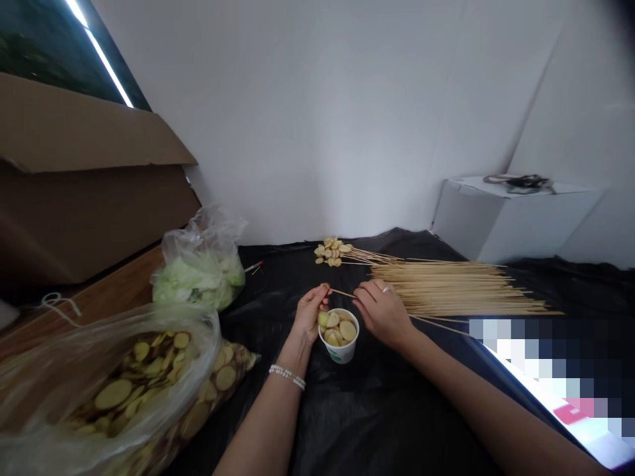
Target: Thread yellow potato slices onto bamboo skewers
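Note:
Between the fingers of my left hand point(311, 309) is a small potato slice point(326, 286), at the tip of a thin wooden skewer point(342, 293). My right hand point(381, 311), with a ring on one finger, pinches that skewer farther along its length. Just below and between both hands stands a white paper cup point(340, 354) filled with round, pale potato slices point(339, 328). Beyond the hands lie several skewers with potato slices point(333, 250) on their ends. Right of them, a wide row of bare wooden skewers point(456, 289) is spread out.
A large open plastic bag of potato slices point(149, 377) sits at the front left. Behind it is a clear bag of pale green leaves point(198, 277). A cardboard box point(89, 198) stands at the left, a white box point(516, 218) at the back right. Black sheeting point(397, 410) covers the surface.

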Available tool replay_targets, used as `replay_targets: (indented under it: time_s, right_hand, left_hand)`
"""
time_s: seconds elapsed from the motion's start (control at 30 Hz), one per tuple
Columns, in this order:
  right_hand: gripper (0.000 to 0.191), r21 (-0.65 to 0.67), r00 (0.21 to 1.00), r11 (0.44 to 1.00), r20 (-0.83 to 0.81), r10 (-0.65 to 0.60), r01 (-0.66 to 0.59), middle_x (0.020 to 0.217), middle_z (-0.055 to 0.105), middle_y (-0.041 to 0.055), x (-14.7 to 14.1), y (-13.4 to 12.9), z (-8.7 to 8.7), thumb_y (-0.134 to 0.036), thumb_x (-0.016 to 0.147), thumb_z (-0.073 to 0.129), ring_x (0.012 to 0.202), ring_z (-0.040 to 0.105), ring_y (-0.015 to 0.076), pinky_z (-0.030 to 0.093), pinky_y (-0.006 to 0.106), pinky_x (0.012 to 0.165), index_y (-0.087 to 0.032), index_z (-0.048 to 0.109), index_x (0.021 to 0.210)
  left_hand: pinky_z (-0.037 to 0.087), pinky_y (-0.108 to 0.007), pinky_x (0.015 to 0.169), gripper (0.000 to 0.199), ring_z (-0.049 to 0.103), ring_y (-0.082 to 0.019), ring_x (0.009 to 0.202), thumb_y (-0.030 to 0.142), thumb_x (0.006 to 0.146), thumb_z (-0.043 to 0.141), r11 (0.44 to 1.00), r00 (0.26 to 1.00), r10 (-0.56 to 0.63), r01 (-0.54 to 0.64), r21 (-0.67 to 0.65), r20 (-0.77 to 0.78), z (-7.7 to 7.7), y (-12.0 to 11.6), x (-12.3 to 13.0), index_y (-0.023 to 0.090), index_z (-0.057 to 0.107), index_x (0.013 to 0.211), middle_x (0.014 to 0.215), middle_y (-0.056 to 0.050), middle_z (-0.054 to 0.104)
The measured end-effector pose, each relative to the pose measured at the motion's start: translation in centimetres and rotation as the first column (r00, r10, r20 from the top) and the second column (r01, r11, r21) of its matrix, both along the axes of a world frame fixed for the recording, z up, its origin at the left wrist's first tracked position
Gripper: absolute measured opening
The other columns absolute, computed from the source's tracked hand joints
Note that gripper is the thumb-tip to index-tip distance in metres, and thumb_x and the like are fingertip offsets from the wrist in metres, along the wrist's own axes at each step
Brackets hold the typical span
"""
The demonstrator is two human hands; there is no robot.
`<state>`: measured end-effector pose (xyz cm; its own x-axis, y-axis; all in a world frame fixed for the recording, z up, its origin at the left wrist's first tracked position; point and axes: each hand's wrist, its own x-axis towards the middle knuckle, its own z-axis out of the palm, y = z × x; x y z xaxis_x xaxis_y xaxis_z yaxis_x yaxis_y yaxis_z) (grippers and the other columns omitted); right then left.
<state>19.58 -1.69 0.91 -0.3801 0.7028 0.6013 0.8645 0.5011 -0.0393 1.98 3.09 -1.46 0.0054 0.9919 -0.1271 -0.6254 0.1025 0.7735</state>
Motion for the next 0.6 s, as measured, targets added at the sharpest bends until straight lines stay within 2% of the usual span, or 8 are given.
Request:
replay_targets:
  time_s: [0.07, 0.13, 0.17, 0.23, 0.3, 0.33, 0.43, 0.6]
  right_hand:
    - [0.02, -0.011, 0.982, 0.993, -0.152, 0.115, -0.118, 0.096, 0.062, 0.0111, -0.1, -0.3, 0.6, -0.015, 0.086, 0.041, 0.095, 0.051, 0.0225, 0.038, 0.036, 0.085, -0.015, 0.061, 0.089]
    - [0.02, -0.163, 0.904, 0.95, -0.383, 0.188, -0.267, 0.092, 0.062, 0.0089, -0.2, -0.6, 1.1, -0.014, 0.085, 0.04, 0.09, 0.053, 0.0195, 0.041, 0.034, 0.081, -0.015, 0.059, 0.091]
    - [0.021, -0.266, 0.843, 0.894, -0.502, 0.191, -0.361, 0.091, 0.063, 0.0076, -0.1, -0.7, 1.4, -0.016, 0.086, 0.039, 0.087, 0.055, 0.0178, 0.043, 0.032, 0.079, -0.015, 0.058, 0.096]
    - [0.028, -0.434, 0.728, 0.714, -0.668, 0.155, -0.55, 0.098, 0.063, 0.0062, 0.1, -0.8, 1.9, -0.026, 0.088, 0.043, 0.087, 0.058, 0.0154, 0.046, 0.03, 0.076, -0.016, 0.053, 0.112]
    - [0.052, -0.519, 0.686, 0.548, -0.713, 0.146, -0.656, 0.115, 0.06, 0.0071, 0.3, -1.1, 2.4, -0.034, 0.081, 0.058, 0.095, 0.058, 0.0159, 0.046, 0.03, 0.081, -0.019, 0.042, 0.128]
    - [0.069, -0.541, 0.69, 0.502, -0.704, 0.169, -0.675, 0.122, 0.056, 0.0076, 0.3, -1.3, 2.6, -0.035, 0.073, 0.067, 0.101, 0.057, 0.017, 0.045, 0.031, 0.085, -0.021, 0.037, 0.133]
    - [0.088, -0.57, 0.74, 0.506, -0.627, 0.242, -0.648, 0.124, 0.055, 0.0071, 0.0, -2.0, 3.0, -0.032, 0.056, 0.079, 0.108, 0.054, 0.02, 0.041, 0.033, 0.092, -0.022, 0.037, 0.134]
    - [0.065, -0.592, 0.802, 0.567, -0.547, 0.24, -0.573, 0.104, 0.062, 0.0015, -1.1, -3.2, 3.2, -0.029, 0.061, 0.074, 0.092, 0.058, 0.0169, 0.044, 0.029, 0.082, -0.022, 0.046, 0.119]
  left_hand:
    - [0.036, -0.008, 0.039, 0.03, 0.048, -0.001, 0.049, 0.016, 0.052, 0.084, 1.0, 0.998, 0.001, 0.0, -0.014, 0.066, -0.1, 0.2, -0.3, 0.009, 0.069, 0.078, 0.073, -0.005, 0.067]
    - [0.035, -0.007, 0.039, 0.028, 0.048, 0.0, 0.048, 0.015, 0.054, 0.083, 1.0, 0.993, 0.001, 0.002, -0.031, 0.119, -0.2, 0.5, -0.5, 0.01, 0.068, 0.077, 0.073, -0.004, 0.066]
    - [0.034, -0.006, 0.039, 0.027, 0.048, 0.0, 0.048, 0.015, 0.054, 0.083, 0.999, 0.991, 0.002, 0.004, -0.039, 0.135, -0.3, 0.5, -0.6, 0.01, 0.068, 0.077, 0.072, -0.003, 0.065]
    - [0.033, -0.005, 0.038, 0.026, 0.048, 0.001, 0.048, 0.014, 0.056, 0.082, 0.999, 0.989, 0.004, 0.004, -0.05, 0.15, -0.3, 0.6, -0.6, 0.01, 0.067, 0.076, 0.071, -0.003, 0.065]
    - [0.034, -0.005, 0.038, 0.024, 0.048, 0.001, 0.047, 0.014, 0.058, 0.081, 0.998, 0.987, 0.003, 0.006, -0.056, 0.16, -0.3, 0.6, -0.6, 0.009, 0.067, 0.077, 0.071, -0.003, 0.065]
    - [0.034, -0.005, 0.038, 0.024, 0.048, 0.001, 0.047, 0.013, 0.058, 0.081, 0.998, 0.986, 0.002, 0.007, -0.056, 0.165, -0.4, 0.6, -0.6, 0.009, 0.067, 0.077, 0.071, -0.003, 0.065]
    - [0.035, -0.006, 0.039, 0.024, 0.048, 0.0, 0.047, 0.013, 0.059, 0.081, 0.998, 0.986, 0.007, 0.003, -0.059, 0.167, -0.4, 0.4, -0.5, 0.009, 0.067, 0.077, 0.072, -0.003, 0.065]
    - [0.036, -0.007, 0.038, 0.024, 0.05, 0.0, 0.049, 0.014, 0.06, 0.08, 0.999, 0.99, 0.015, -0.008, -0.053, 0.141, -0.4, 0.3, -0.5, 0.01, 0.066, 0.078, 0.074, -0.004, 0.065]
